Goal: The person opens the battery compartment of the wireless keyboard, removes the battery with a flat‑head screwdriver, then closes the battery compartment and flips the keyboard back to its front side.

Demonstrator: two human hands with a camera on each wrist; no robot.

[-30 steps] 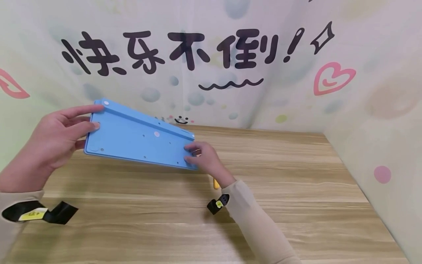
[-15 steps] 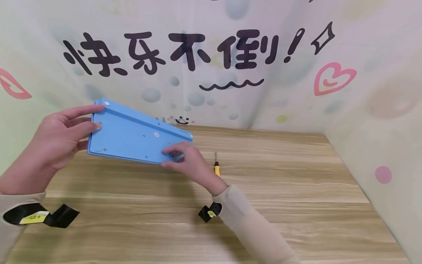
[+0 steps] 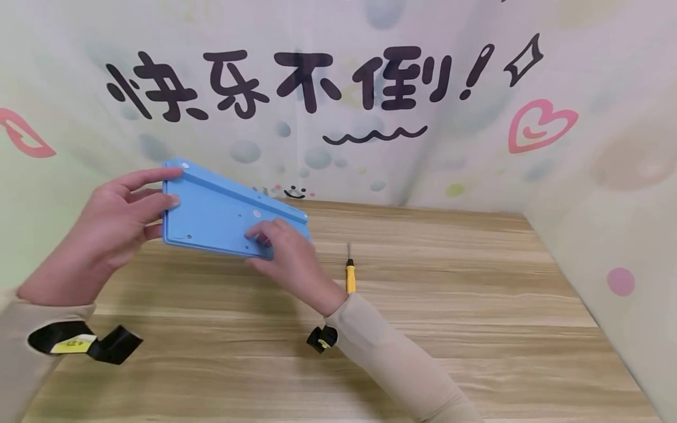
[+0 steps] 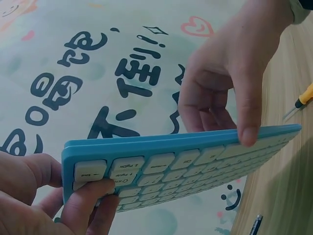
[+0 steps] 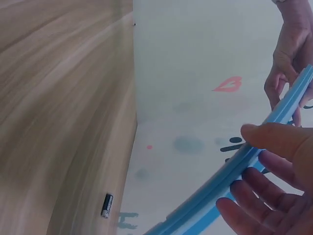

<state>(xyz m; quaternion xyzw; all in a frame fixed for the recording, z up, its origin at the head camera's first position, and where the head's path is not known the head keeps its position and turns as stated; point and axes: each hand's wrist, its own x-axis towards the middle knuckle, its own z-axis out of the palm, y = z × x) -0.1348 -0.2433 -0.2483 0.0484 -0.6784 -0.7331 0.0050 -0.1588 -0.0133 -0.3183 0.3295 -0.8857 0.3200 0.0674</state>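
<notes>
A light blue keyboard (image 3: 211, 217) is held up tilted above the table, its screw-dotted underside toward the head camera. Its pale keys (image 4: 157, 162) show in the left wrist view. My left hand (image 3: 113, 220) grips one short end, with fingertips on both faces. At the lower long edge, my right hand (image 3: 296, 258) pinches the keyboard loosely. Its thumb (image 4: 249, 134) lies over the edge at the key side, and its bent fingers (image 5: 257, 200) are at the underside.
A yellow-handled screwdriver (image 3: 350, 276) lies on the wood-grain table (image 3: 476, 294), just beyond my right wrist. A small dark battery (image 5: 107, 205) lies near the table's back edge. Behind stands a printed cloth backdrop (image 3: 449, 153) with large lettering.
My right hand has slid left along the keyboard from its right end toward the middle, uncovering the screwdriver. My left hand and the keyboard's left end have shifted slightly right.
</notes>
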